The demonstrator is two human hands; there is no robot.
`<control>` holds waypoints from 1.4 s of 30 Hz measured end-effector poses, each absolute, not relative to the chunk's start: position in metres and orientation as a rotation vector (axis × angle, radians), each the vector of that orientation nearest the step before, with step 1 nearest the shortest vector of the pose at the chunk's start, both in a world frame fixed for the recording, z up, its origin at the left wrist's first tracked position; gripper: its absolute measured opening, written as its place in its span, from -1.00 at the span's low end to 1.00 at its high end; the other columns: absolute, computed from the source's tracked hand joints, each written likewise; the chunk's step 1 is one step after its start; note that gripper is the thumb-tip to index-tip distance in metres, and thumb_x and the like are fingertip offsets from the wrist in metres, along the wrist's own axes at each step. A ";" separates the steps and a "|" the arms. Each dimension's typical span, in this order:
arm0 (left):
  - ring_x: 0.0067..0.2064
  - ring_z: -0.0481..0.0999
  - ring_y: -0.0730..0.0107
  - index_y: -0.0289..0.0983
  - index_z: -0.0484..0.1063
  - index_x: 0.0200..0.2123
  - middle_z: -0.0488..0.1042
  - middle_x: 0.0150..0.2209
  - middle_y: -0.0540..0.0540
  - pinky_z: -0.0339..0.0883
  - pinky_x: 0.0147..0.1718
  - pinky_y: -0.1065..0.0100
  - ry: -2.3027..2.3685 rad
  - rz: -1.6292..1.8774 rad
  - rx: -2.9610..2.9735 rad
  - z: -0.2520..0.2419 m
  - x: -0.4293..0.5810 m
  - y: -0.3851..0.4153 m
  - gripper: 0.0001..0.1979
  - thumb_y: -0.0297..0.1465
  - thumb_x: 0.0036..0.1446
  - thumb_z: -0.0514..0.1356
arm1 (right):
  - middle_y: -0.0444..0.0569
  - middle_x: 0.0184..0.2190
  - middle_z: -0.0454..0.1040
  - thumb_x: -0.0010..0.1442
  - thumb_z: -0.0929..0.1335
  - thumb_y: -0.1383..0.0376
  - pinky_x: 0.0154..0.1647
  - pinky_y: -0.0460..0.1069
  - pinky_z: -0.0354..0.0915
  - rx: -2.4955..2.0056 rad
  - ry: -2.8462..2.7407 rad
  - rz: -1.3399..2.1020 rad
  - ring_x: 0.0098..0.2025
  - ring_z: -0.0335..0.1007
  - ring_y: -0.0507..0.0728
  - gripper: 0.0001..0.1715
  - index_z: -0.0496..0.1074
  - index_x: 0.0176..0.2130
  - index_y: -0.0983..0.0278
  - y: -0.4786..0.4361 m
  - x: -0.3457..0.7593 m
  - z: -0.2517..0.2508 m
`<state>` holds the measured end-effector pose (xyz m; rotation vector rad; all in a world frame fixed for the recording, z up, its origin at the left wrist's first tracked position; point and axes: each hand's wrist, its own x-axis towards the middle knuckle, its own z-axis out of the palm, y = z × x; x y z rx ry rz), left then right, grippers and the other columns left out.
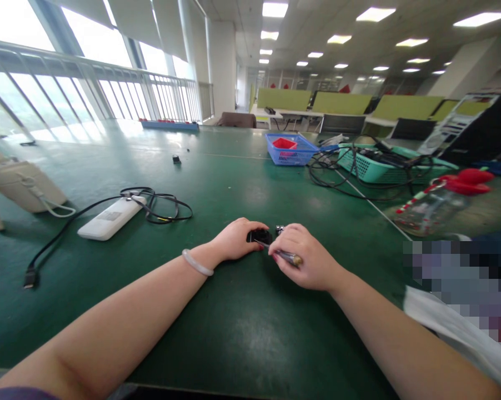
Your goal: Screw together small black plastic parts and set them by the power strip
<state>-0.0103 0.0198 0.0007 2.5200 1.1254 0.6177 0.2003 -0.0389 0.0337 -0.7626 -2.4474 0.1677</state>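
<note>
In the head view my left hand [236,240] is closed around the edge of a small black part [260,235], thumb and fingers on either side of it. The part's exact kind cannot be made out. My right hand [302,258] grips a slim screwdriver [290,257] with a brass-coloured handle end. Its thin shaft slants left, and the tip is at the black part; whether it touches is unclear. Just behind my right fingers lies a small black-and-silver piece [280,229], partly hidden. Both hands are low over the green tabletop [250,333].
To the left lie a white power bank [111,219] with a black cable [167,208] and a beige bag [29,183]. A small black piece [176,159] sits farther back. Blue basket [292,158], green basket [359,165] and red-lidded bottle [437,208] stand right.
</note>
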 end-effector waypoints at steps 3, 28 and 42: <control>-0.05 0.50 0.20 -0.15 0.44 0.04 0.57 -0.06 -0.07 0.33 0.00 0.22 1.118 0.620 2.527 0.001 -0.010 0.019 -0.54 -0.27 0.03 0.30 | -0.10 -0.35 0.53 0.15 0.33 0.38 0.12 0.16 0.12 -0.750 -2.454 0.125 -0.25 0.42 0.11 -0.91 0.43 -0.31 0.21 -0.042 0.199 0.035; 0.02 0.49 0.22 -0.14 0.42 0.05 0.54 0.01 -0.06 0.32 0.08 0.18 1.036 0.733 2.546 0.001 -0.010 0.018 -0.60 -0.26 0.12 0.23 | -0.07 -0.35 0.54 0.28 0.28 0.16 -0.19 0.05 0.28 -1.130 -2.058 0.457 -0.25 0.45 0.16 -0.74 0.50 -0.31 0.21 -0.024 0.210 0.022; 0.03 0.37 0.14 -0.03 0.31 0.18 0.42 0.03 -0.13 0.26 0.06 0.04 1.527 0.766 2.539 -0.004 -0.011 0.020 -0.51 -0.49 0.22 0.00 | -0.14 -0.59 0.37 0.22 0.33 0.14 -0.41 -0.04 0.27 -1.043 -1.247 0.531 -0.50 0.31 0.04 -0.70 0.45 -0.44 0.25 -0.007 0.229 0.013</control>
